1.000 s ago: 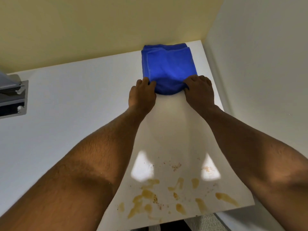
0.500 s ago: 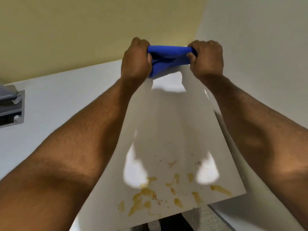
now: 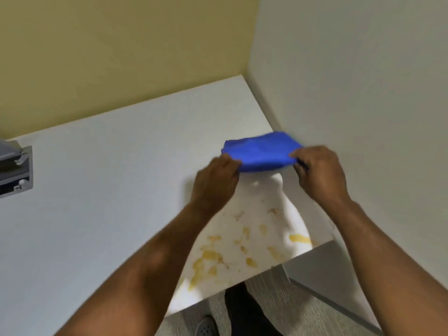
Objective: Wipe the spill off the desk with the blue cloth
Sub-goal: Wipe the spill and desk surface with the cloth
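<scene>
The folded blue cloth hangs in the air above the white desk, stretched between both hands. My left hand pinches its left edge and my right hand pinches its right edge. The spill is a scatter of yellow-brown smears and crumbs on the desk's near right corner, below and nearer than the cloth. My left forearm hides part of the spill's left side.
A grey metal fixture sits at the desk's left edge. A yellow wall runs along the back and a white partition along the right. Beyond the desk's near edge are grey carpet, a dark trouser leg and a shoe.
Both hands took the cloth from the desk's far corner, lifted it, and have brought it nearer and lower, toward the spill. The view has shifted with the head.
</scene>
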A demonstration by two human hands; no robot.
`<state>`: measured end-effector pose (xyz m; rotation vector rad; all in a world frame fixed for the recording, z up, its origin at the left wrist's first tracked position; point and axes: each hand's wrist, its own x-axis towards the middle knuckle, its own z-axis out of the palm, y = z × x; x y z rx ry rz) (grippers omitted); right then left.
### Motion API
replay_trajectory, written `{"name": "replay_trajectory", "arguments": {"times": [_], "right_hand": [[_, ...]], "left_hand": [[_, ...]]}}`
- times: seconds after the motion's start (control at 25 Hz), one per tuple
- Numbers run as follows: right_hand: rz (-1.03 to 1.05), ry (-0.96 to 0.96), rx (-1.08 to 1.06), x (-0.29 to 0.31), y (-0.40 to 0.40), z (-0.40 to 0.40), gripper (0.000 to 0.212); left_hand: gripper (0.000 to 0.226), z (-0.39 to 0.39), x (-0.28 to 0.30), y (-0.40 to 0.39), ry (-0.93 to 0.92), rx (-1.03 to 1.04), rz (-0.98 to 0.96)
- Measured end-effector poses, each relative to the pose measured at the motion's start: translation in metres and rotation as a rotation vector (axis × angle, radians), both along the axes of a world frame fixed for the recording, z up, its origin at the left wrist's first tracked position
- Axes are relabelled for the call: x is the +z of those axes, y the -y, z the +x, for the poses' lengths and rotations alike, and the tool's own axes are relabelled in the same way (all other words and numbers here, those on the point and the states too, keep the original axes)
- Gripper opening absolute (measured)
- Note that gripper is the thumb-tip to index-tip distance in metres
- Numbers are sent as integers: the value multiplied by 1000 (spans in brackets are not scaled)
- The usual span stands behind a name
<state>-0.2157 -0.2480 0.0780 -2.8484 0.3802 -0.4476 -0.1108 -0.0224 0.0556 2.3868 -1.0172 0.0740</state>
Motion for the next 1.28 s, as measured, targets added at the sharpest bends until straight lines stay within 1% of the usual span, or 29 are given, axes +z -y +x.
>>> {"name": "replay_trajectory", "arguments": {"times": [0.08, 0.12, 0.16, 0.2, 0.24, 0.28, 0.32, 0.36, 0.4, 0.48, 0.52, 0.56, 0.64, 0.68, 0.72, 0.84, 0.88, 0.96, 1.04, 1.12, 1.16, 1.2, 1.28], "right_hand": [[31, -270, -32, -31, -9, -35, 8], [43, -403, -48, -42, -13, -48, 15], [53, -504, -64, -52, -18, -58, 26], [67, -556, -83, -59, -22, -65, 38], [86, -552, -106, -64, -27, -68, 46], [122, -492, -128, -66, -32, -66, 46], [167, -401, -145, -66, -36, -60, 43], [205, -320, -158, -68, -38, -51, 40], [227, -264, -164, -70, -40, -41, 45], [233, -179, -149, -79, -45, -17, 66], [215, -161, -159, -87, -49, -7, 76], [171, -188, -194, -95, -56, 4, 86], [54, -345, -265, -113, -71, 25, 101], [6, -387, -278, -121, -76, 32, 100], [-27, -395, -276, -126, -77, 38, 95], [-102, -369, -229, -140, -62, 44, 65], [-88, -377, -219, -142, -54, 46, 61], [-26, -385, -193, -143, -53, 49, 59], [-24, -369, -78, -141, -69, 41, 59], [3, -360, 135, -137, -68, 13, 56], [33, -348, 207, -135, -60, -2, 55], [70, -318, 207, -134, -52, -11, 55], [145, -245, 31, -134, -41, -12, 55]], "left_hand": [[22, -25, -25, -4, -106, -92, 207], [23, -32, -35, -6, -169, -146, 286], [26, -37, -42, -9, -241, -193, 336], [30, -38, -47, -13, -316, -230, 362], [36, -38, -49, -22, -385, -246, 359], [41, -36, -50, -34, -430, -220, 320], [43, -33, -50, -50, -442, -152, 257], [42, -29, -50, -70, -411, -49, 191], [38, -26, -50, -93, -354, 73, 155], [36, -19, -54, -145, -251, 268, 124], [41, -21, -57, -170, -223, 340, 111], [44, -25, -62, -193, -206, 399, 109], [43, -39, -74, -228, -183, 494, 146], [43, -49, -78, -240, -172, 539, 172], [44, -57, -82, -250, -162, 575, 190], [52, -76, -94, -276, -163, 646, 223], [55, -81, -96, -283, -182, 671, 237], [61, -91, -100, -293, -219, 680, 292], [64, -96, -104, -297, -224, 651, 361], [66, -96, -107, -295, -218, 633, 413], [66, -96, -109, -294, -208, 636, 425], [67, -96, -111, -296, -195, 641, 436], [67, -98, -116, -298, -181, 635, 445]]}}
